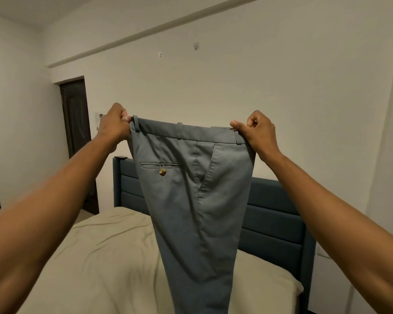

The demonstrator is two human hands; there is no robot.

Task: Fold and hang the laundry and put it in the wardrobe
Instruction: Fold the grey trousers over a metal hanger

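Trousers: a pair of grey-blue trousers (191,200) is held up in the air at about chest height, in the middle of the view, with the waistband stretched level between the two hands and the legs hanging straight down out of the bottom edge of the frame.
Trouser details: the side facing the camera shows a welt back pocket closed by a brass-coloured button (162,171), belt loops along the waistband, and a slanted side pocket opening toward the right half.
Left hand: the left hand (115,126) has its grip clenched on the left end of the waistband, fingers curled over the top edge with the thumb against the cloth beside a belt loop.
Right hand: the right hand (258,132) has its grip pinching the right end of the waistband, thumb on the near face and curled fingers behind it.
Arms: both forearms are bare and reach forward and upward from the lower corners.
Bed: a bed (100,257) with a rumpled cream sheet lies below and behind the hanging trousers; the lower legs of the trousers hang in front of it, and contact with the sheet cannot be told.
Headboard: a dark blue padded headboard (277,223) stands against the far wall, partly hidden by the trousers.
Door: a dark door (75,118) is in the left corner of the room, behind the left hand.
Wall: the pale wall (281,75) behind carries two small fittings high up.
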